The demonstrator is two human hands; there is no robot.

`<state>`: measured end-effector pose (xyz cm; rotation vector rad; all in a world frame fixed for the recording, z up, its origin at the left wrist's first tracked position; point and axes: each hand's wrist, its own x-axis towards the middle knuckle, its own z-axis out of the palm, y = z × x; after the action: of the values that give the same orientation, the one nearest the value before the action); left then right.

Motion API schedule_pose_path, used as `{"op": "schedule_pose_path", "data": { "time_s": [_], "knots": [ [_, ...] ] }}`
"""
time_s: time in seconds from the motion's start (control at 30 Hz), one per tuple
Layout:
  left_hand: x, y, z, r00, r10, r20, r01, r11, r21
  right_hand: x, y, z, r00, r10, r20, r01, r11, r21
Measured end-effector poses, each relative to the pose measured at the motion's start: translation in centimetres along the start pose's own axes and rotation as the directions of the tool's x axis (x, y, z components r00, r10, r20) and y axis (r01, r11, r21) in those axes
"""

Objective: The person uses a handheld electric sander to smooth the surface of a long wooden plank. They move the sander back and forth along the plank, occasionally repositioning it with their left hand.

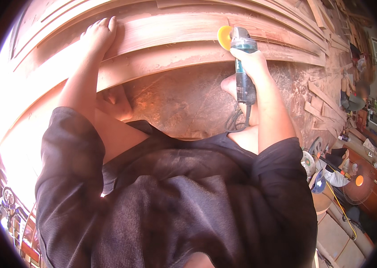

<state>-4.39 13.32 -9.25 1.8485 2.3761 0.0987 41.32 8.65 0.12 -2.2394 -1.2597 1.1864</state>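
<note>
My right hand (pixel 254 62) is wrapped round the body of a teal and grey angle grinder (pixel 244 82). The grinder's yellow disc (pixel 224 38) is at the face of a long wooden board (pixel 170 31); whether it touches cannot be made out. At the left, my left hand (pixel 99 35) bears down on the same board, with its fingers curled at the far edge. A second board (pixel 166 54) with a curved edge runs along the near side.
Several long planks (pixel 282 20) lie beyond the board. Wood offcuts (pixel 324 105) are scattered at right. A black cord (pixel 235 118) hangs from the grinder near my leg. A standing fan (pixel 358 183) and another person (pixel 353 96) are at far right. A bicycle (pixel 10 198) stands at left.
</note>
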Motion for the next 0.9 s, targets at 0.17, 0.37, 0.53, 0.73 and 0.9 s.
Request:
{"op": "schedule_pose_path", "data": {
  "time_s": [0.17,0.37,0.53,0.73,0.9],
  "knots": [
    [0.1,-0.1,0.2,1.0,-0.013,0.0,0.013,0.999,0.03,-2.4,-3.4,4.6,0.99,-0.081,0.117,0.109,0.96,-0.257],
    [0.8,-1.7,1.3,0.999,-0.022,-0.027,0.021,0.999,-0.035,-6.3,-7.6,8.3,0.957,-0.196,0.216,0.279,0.827,-0.488],
    [0.5,-1.2,0.4,0.999,-0.026,0.037,0.027,0.999,-0.02,-1.9,-2.6,4.2,0.968,-0.174,0.182,0.232,0.897,-0.376],
    [-0.2,-0.1,0.0,1.0,-0.006,0.018,0.007,0.999,-0.042,1.1,0.4,-0.4,0.997,-0.066,0.027,0.067,0.997,-0.034],
    [0.0,-0.2,0.0,0.999,-0.03,0.015,0.03,0.999,-0.017,-1.8,-3.2,3.1,1.0,0.026,-0.016,-0.028,0.988,-0.149]
  ]
}}
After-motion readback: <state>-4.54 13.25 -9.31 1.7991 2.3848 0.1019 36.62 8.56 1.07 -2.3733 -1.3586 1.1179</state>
